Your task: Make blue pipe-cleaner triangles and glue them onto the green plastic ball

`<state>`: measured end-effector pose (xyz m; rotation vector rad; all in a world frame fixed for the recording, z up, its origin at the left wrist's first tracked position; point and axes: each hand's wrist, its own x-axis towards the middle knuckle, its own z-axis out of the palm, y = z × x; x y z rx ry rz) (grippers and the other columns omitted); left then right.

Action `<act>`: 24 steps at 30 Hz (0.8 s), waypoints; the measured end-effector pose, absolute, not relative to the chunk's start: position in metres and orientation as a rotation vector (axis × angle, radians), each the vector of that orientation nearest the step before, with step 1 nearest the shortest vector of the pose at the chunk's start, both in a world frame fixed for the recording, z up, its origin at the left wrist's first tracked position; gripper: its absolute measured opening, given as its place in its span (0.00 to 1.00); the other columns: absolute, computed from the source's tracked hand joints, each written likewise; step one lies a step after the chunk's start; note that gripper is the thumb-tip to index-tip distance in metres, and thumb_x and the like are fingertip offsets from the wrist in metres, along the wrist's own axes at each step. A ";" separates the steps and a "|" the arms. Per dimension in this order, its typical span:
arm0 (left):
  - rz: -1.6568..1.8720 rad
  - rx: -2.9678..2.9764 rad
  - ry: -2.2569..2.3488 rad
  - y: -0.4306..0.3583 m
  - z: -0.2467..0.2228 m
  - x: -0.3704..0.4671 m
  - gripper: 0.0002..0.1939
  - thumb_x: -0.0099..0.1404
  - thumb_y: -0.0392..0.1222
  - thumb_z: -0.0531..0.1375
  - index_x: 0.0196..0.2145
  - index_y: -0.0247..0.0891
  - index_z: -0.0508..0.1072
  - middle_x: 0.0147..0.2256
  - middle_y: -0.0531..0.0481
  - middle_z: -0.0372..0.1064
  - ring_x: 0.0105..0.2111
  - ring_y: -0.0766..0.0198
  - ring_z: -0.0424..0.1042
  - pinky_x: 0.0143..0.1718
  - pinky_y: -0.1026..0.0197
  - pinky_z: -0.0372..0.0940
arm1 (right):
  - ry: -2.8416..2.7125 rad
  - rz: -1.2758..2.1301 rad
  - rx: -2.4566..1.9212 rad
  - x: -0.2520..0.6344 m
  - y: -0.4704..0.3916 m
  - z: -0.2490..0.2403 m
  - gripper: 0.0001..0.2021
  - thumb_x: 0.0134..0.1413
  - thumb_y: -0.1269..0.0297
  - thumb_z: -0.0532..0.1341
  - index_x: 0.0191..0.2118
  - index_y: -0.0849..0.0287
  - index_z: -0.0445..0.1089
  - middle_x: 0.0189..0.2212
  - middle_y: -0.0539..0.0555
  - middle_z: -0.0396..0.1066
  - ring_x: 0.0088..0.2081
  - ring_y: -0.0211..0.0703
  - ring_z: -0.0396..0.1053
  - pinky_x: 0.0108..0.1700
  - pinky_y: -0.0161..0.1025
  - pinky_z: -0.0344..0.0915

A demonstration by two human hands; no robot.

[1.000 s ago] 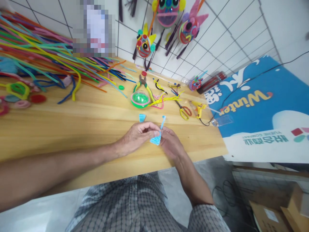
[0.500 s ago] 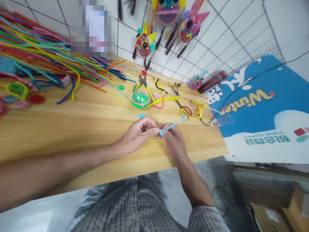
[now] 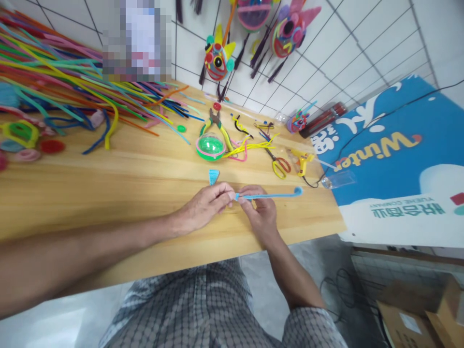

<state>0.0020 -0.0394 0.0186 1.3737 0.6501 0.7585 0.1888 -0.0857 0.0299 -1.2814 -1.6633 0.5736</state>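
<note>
A light blue pipe cleaner [image 3: 270,196] is pinched at its folded end between both hands over the table. Its free length runs out to the right and ends in a small curl. My left hand [image 3: 213,200] grips the folded end with thumb and forefinger. Close beside it, my right hand [image 3: 260,212] holds the same end, some fingers hidden behind the strip. Just beyond my left fingers lies a flat blue ribbed piece [image 3: 213,176]. Farther back sit a green clear half-ball with a pink rim [image 3: 210,147] and green-yellow pliers [image 3: 215,123].
Many coloured pipe cleaners [image 3: 72,77] are heaped at the back left. Scissors [image 3: 280,166] and a yellow glue gun [image 3: 302,163] with a cord lie to the right. Decorated ornaments [image 3: 218,62] hang at the wall. A blue printed board [image 3: 391,145] borders the table [image 3: 108,193].
The pipe cleaner's free length has swung from slanting up and away to nearly level, pointing right. My hands have shifted slightly left, and more of the flat blue piece shows.
</note>
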 end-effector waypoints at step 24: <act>0.823 0.982 0.737 -0.033 0.003 0.010 0.16 0.58 0.50 0.70 0.33 0.36 0.72 0.24 0.57 0.67 0.22 0.72 0.63 0.24 0.68 0.59 | -1.361 1.020 -1.375 0.185 -0.087 0.016 0.12 0.59 0.55 0.66 0.45 0.52 0.78 0.41 0.52 0.80 0.40 0.43 0.77 0.47 0.44 0.72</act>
